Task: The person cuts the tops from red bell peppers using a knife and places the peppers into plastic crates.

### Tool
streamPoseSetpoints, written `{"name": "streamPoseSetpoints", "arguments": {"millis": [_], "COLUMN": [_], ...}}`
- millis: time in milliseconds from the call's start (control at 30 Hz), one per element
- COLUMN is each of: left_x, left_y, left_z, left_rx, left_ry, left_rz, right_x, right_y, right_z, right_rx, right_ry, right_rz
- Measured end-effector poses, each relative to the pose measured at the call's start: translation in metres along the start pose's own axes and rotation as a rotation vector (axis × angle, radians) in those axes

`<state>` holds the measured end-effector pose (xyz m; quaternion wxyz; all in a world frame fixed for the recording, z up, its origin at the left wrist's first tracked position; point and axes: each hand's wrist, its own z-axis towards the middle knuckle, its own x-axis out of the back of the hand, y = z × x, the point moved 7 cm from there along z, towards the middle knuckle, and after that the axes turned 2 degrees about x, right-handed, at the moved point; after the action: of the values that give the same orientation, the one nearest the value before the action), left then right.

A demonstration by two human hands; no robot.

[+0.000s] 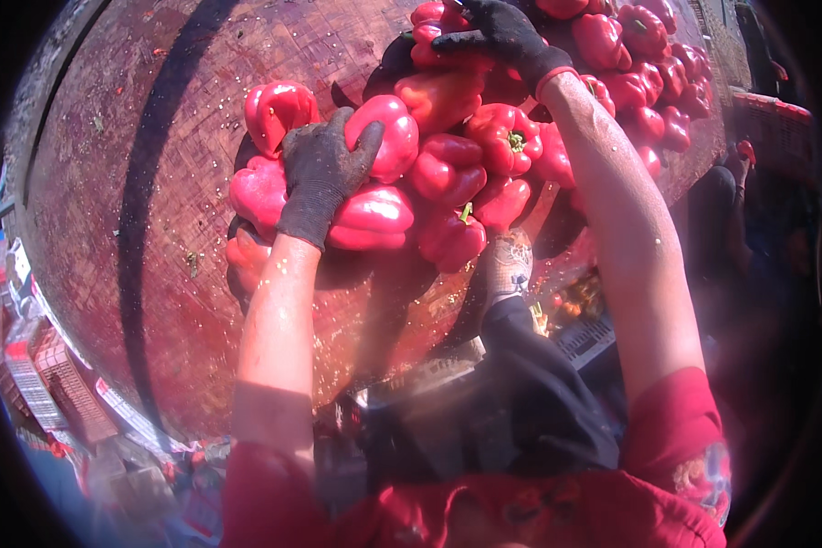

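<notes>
My left hand (329,154), in a dark knit glove, lies on a red bell pepper (385,137), fingers and thumb around its left side. Close by are another upright red pepper (281,113) and a long glossy one (372,218) below the wrist. At the top, my right hand (503,41), in a dark glove with a red cuff, reaches over red peppers (442,34); its fingers are spread, and its grip is partly hidden. Between my hands lie several more peppers, among them one with a green stem (505,139) and an orange-red one (442,99).
The peppers rest on a wide, stained, worn surface (198,329). A larger heap of red peppers (633,89) lies at the upper right. Plastic crates (75,383) stand at the lower left, and a red crate (770,130) stands at the right. Another person's hand (738,161) is near that crate.
</notes>
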<state>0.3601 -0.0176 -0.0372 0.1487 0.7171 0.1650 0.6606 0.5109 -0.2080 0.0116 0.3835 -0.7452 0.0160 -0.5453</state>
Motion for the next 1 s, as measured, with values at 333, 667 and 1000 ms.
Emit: {"name": "streamPoseSetpoints", "arguments": {"millis": [333, 667, 1000], "left_x": [-0.001, 0.116, 0.064], "left_y": [0.003, -0.066, -0.137], "left_z": [-0.139, -0.265, -0.375], "left_rx": [-0.029, 0.015, 0.643], "left_ry": [-0.088, 0.313, 0.109], "left_rz": [0.119, -0.068, -0.234], "right_x": [-0.072, -0.02, 0.083], "right_y": [-0.082, -0.047, -0.124], "right_z": [-0.054, -0.168, -0.658], "right_rx": [0.129, -0.263, -0.881], "right_ry": [-0.044, 0.109, 0.123], "right_rz": [0.054, -0.268, -0.661]}}
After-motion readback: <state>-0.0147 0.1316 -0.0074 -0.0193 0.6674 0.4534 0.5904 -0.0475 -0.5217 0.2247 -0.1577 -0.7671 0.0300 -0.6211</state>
